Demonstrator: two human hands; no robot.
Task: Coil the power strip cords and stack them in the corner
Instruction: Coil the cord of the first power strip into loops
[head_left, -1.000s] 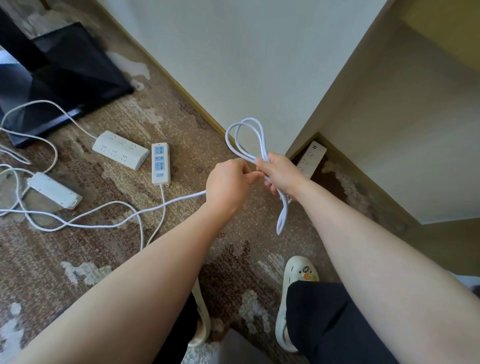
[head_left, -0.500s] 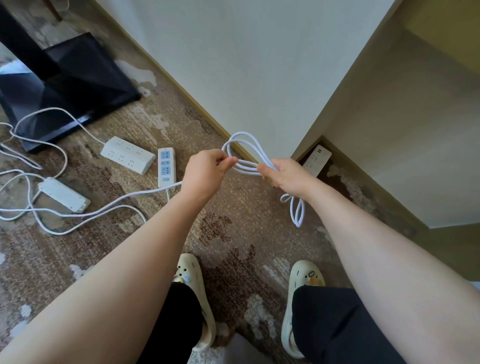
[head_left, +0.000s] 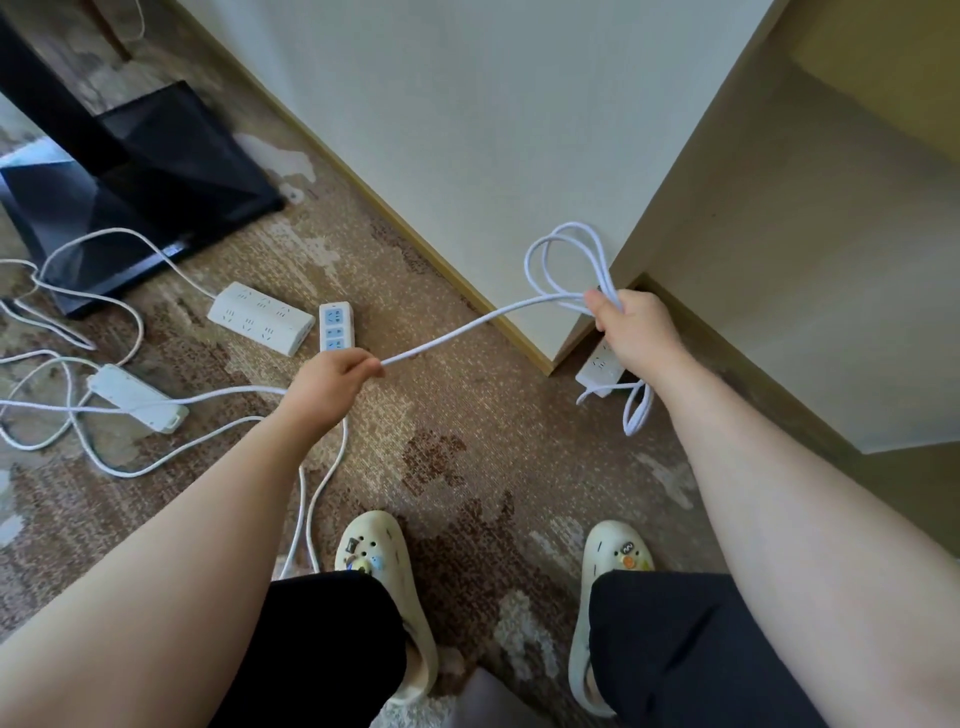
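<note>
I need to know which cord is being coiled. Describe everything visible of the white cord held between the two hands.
The white cord is thin, round and looks woven. The right hand grips several loops of it; some arch above the fist before the wall, others hang below. One strand runs nearly taut to the left hand, which pinches it, then trails over the carpet to the left.

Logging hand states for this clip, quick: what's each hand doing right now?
Left hand: fingers pinching the white cord, stretched toward the other hand.
Right hand: fingers curled round the coiled loops of that cord.
</note>
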